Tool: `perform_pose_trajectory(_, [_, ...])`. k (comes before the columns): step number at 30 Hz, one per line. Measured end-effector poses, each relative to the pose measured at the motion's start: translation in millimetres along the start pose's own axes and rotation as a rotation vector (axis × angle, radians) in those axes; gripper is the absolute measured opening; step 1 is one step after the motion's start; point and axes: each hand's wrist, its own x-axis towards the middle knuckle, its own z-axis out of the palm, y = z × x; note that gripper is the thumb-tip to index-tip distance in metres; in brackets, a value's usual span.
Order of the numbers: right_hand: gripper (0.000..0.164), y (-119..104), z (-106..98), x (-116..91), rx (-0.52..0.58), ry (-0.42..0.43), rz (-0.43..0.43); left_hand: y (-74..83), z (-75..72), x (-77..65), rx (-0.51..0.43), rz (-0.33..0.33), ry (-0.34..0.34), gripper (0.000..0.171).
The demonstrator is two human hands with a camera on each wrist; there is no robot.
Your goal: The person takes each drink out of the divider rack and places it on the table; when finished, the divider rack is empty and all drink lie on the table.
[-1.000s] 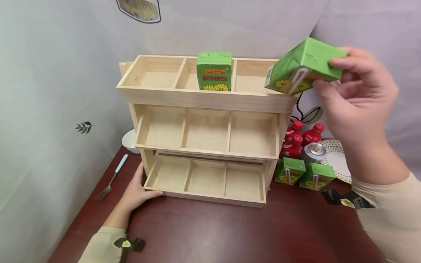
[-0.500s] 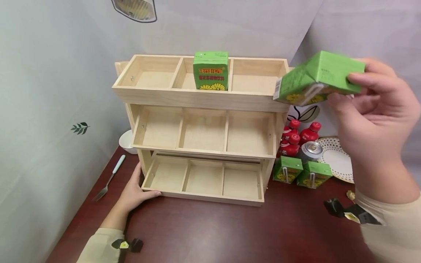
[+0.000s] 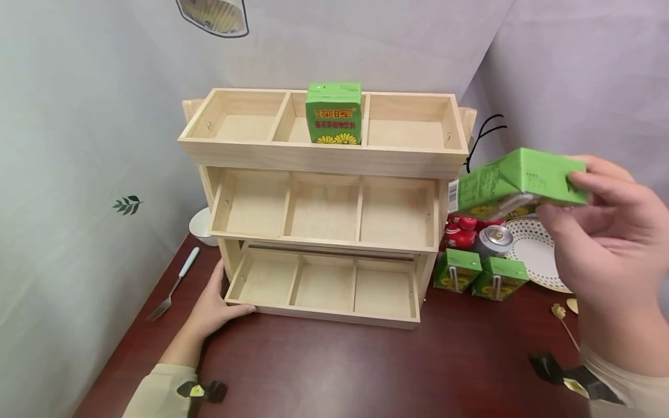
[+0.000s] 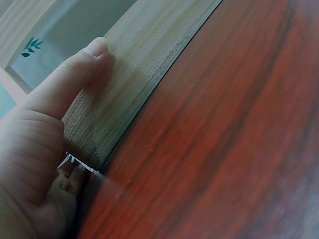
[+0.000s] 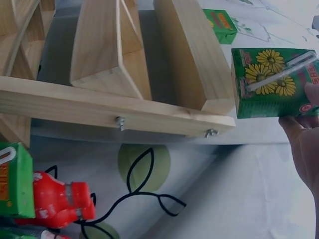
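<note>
My right hand (image 3: 611, 232) holds a green drink carton (image 3: 512, 180) tilted in the air, thumb below and fingers above, to the right of the three-tier wooden shelf (image 3: 319, 161). Yellow flowers and a straw show on the carton's side in the right wrist view. My left hand (image 3: 214, 305) grips the lower left corner of the shelf. Its thumb lies along the front board of the bottom tier, and its other fingers are partly hidden behind the side. Another green carton (image 3: 334, 116) stands upright in the top tier's middle compartment.
Right of the shelf stand two green cartons (image 3: 457, 270), red bottles (image 3: 459, 235), a silver can (image 3: 495, 241) and a dotted plate (image 3: 535, 255). Gold-coloured cutlery (image 3: 559, 313) lies near the right wrist. On the left are a white bowl (image 3: 202, 226) and a fork (image 3: 175, 284).
My right hand has moved right and downward with the carton, from over the top tier's right end to beside the shelf. My left hand has kept its grip on the corner.
</note>
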Motion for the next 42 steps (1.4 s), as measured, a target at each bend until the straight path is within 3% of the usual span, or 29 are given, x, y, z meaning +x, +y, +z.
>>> perform_pose_trajectory(11, [0.046, -7, -29, -34, -0.069, -0.061, 0.113, 1.9, -1.0, 0.3, -0.025, -0.022, -0.006, 0.127])
perform_pose_trajectory(25, [0.042, -10, -62, -65, -0.14, -0.097, 0.18, 3.0, -1.3, -1.6, -0.031, -0.042, -0.008, 0.126])
perform_pose_trajectory(37, [0.04, -13, -78, -96, -0.12, -0.135, 0.266, 1.3, 0.0, 0.0, -0.027, -0.033, -0.014, 0.127])
perform_pose_trajectory(42, [0.04, -9, -91, -112, -0.115, -0.106, 0.345, 2.8, 0.8, 0.6, -0.026, -0.027, -0.014, 0.126])
